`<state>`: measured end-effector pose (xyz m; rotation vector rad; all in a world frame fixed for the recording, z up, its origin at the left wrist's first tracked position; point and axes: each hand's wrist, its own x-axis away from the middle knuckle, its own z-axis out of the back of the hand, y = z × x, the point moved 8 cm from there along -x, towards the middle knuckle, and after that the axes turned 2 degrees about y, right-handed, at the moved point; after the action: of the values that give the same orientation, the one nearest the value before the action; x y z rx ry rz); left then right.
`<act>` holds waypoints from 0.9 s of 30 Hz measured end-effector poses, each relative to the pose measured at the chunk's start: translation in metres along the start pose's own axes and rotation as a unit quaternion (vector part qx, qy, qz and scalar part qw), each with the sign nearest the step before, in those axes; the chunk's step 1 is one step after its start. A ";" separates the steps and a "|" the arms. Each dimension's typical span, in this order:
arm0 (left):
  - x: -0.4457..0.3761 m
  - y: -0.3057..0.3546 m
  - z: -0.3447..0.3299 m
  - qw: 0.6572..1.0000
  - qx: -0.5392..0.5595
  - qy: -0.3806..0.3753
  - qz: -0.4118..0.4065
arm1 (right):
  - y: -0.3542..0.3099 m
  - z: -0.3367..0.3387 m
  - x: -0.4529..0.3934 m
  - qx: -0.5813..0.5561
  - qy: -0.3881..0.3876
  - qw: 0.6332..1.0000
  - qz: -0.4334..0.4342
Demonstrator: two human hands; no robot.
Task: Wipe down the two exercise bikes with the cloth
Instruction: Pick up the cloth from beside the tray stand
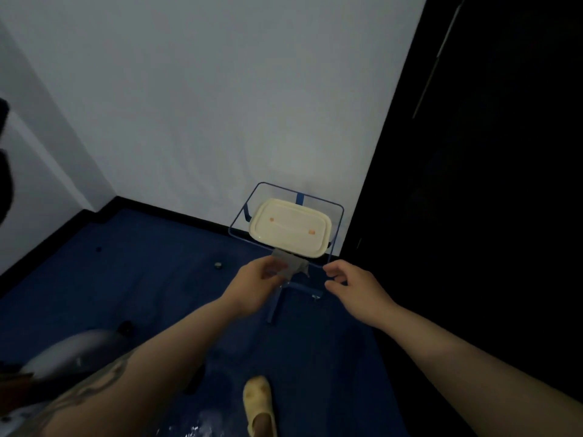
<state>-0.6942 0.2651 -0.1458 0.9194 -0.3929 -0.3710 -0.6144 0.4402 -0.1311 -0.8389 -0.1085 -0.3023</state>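
A grey cloth (pixel 291 265) hangs over the front rail of a blue metal stand (pixel 332 205) in the room's corner. My left hand (pixel 257 283) pinches the cloth's left edge. Just right of the cloth, my right hand (pixel 350 287) hovers by the stand's front rail with its fingers loosely curled, holding nothing. At the lower left a pale rounded part (pixel 72 350) of an exercise bike shows, blurred; the rest of the bike is out of frame.
A cream plastic box with a lid (pixel 290 228) sits on the stand. White walls meet behind it; a dark panel (pixel 473 184) fills the right side. Blue floor (pixel 142 269) carries small dark bits. My foot in a yellow clog (pixel 258 402) stands below.
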 end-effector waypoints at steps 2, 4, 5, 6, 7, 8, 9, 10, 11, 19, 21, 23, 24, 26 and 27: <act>-0.034 -0.017 0.007 1.000 0.010 -0.014 0.006 | 0.002 -0.010 -0.033 -0.014 0.001 1.000 -0.019; -0.065 -0.035 0.011 0.999 0.014 -0.026 0.015 | 0.006 -0.020 -0.064 -0.035 -0.002 0.999 -0.040; -0.080 -0.043 0.013 0.999 0.011 -0.031 0.016 | 0.008 -0.026 -0.078 -0.047 -0.002 0.998 -0.051; -0.094 -0.051 0.012 0.999 0.008 -0.036 0.018 | 0.012 -0.031 -0.091 -0.059 -0.001 0.996 -0.062; -0.108 -0.059 0.011 0.999 0.008 -0.040 0.023 | 0.017 -0.036 -0.104 -0.069 0.002 0.995 -0.072; -0.120 -0.067 0.008 0.998 0.008 -0.044 0.031 | 0.021 -0.041 -0.115 -0.076 0.007 0.994 -0.079; -0.132 -0.075 0.004 0.998 0.007 -0.049 0.039 | 0.026 -0.045 -0.125 -0.081 0.012 0.993 -0.083; -0.142 -0.082 0.000 0.998 0.006 -0.054 0.045 | 0.032 -0.049 -0.134 -0.084 0.017 0.992 -0.088; -0.153 -0.089 -0.005 0.997 0.005 -0.057 0.051 | 0.038 -0.054 -0.143 -0.085 0.019 0.992 -0.092; -0.221 -0.149 -0.048 0.995 -0.007 -0.062 0.076 | 0.098 -0.105 -0.214 -0.108 0.013 0.984 -0.139; -0.233 -0.169 -0.060 0.994 -0.017 -0.074 0.080 | 0.112 -0.121 -0.228 -0.120 0.005 0.982 -0.144; -0.245 -0.186 -0.069 0.993 -0.015 -0.071 0.091 | 0.126 -0.134 -0.240 -0.120 0.004 0.981 -0.151; -0.250 -0.193 -0.071 0.993 -0.006 -0.063 0.097 | 0.132 -0.139 -0.247 -0.117 0.008 0.982 -0.151; -0.258 -0.205 -0.075 0.993 0.008 -0.051 0.104 | 0.144 -0.148 -0.259 -0.111 0.015 0.983 -0.149; -0.261 -0.210 -0.078 0.994 0.009 -0.048 0.102 | 0.150 -0.153 -0.265 -0.109 0.016 0.983 -0.149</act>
<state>-0.9126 0.3250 -0.4041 0.8716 -0.5745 -0.2258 -0.8240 0.4790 -0.3964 -1.0355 -0.1746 -0.6176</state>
